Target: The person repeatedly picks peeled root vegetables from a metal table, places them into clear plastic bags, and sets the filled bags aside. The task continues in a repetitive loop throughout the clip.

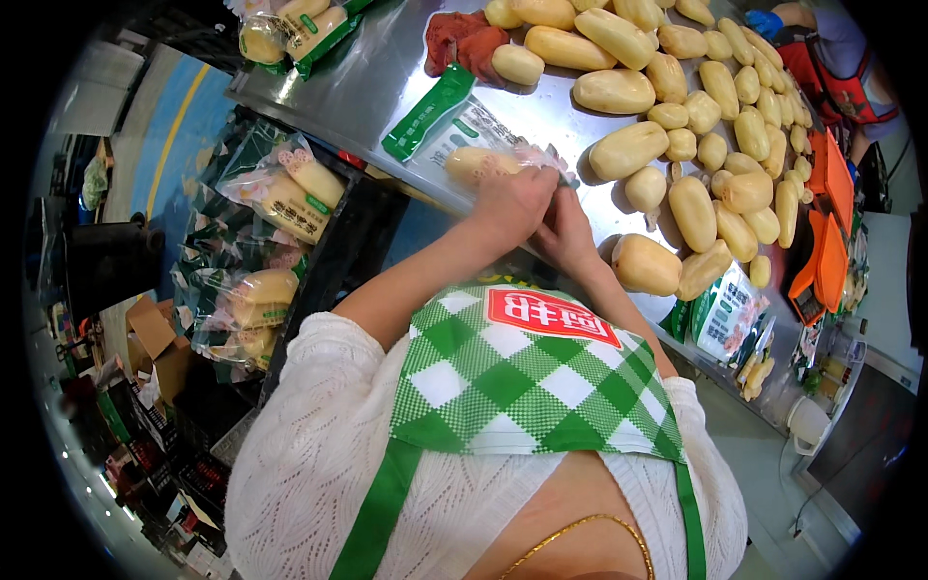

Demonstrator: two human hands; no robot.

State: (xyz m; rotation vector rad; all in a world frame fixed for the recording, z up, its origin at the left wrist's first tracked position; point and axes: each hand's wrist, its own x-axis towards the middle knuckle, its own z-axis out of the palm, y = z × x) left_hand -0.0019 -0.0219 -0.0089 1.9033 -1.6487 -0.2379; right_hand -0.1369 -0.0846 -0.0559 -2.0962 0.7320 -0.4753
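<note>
A clear plastic bag with a green end [430, 111] lies on the metal table in front of me, a pale lotus root segment [474, 164] inside it. My left hand [517, 201] is closed on the gathered end of this bag. Right beside it, my right hand [566, 230] pinches the same end, its fingertips partly hidden behind the left hand. To the right of my hands spreads a large pile of loose lotus root segments [628, 150], the nearest of them close to my right hand.
Packed lotus root bags [290, 198] fill a dark crate on my left, and more bags [295, 34] lie at the table's far left. A red cloth [464, 43] sits beyond. Flat printed bags [725, 314] and orange plastic containers [822, 256] are at right, near another person's blue-gloved hand [764, 22].
</note>
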